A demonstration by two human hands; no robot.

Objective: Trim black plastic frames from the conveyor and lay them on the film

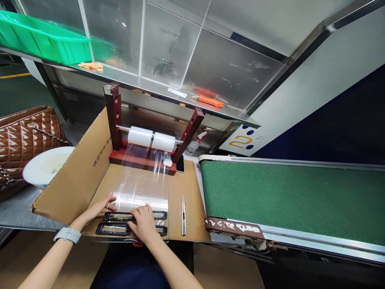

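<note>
The left hand (104,204) has its fingers parted beside the left end of the upper black frames (116,229), at the edge of the clear film (129,192), with nothing clearly in its hold. The right hand (144,224) bends over the middle of the frames, fingers partly curled and thumb towards the left pair; whether it grips or only presses cannot be told. The frames lie in two rows at the near edge of the cardboard sheet (188,180), likely to keep them square and within reach.

Two white rolls (140,136) sit on a rod (124,129) across the dark red stand (144,161), presumably so the film can pull off freely towards the person. The knife (183,216) lies right of the film, probably to be handy. An upright cardboard panel (81,172) seems to wall off the left side from the white plastic ring (45,164) on the tabletop (18,212).

That panel carries a line of black Chinese characters, some too small to read surely. A white board (255,136) behind the conveyor (285,196) shows what looks like an orange 2 among blue dots. No brand is readable.
</note>
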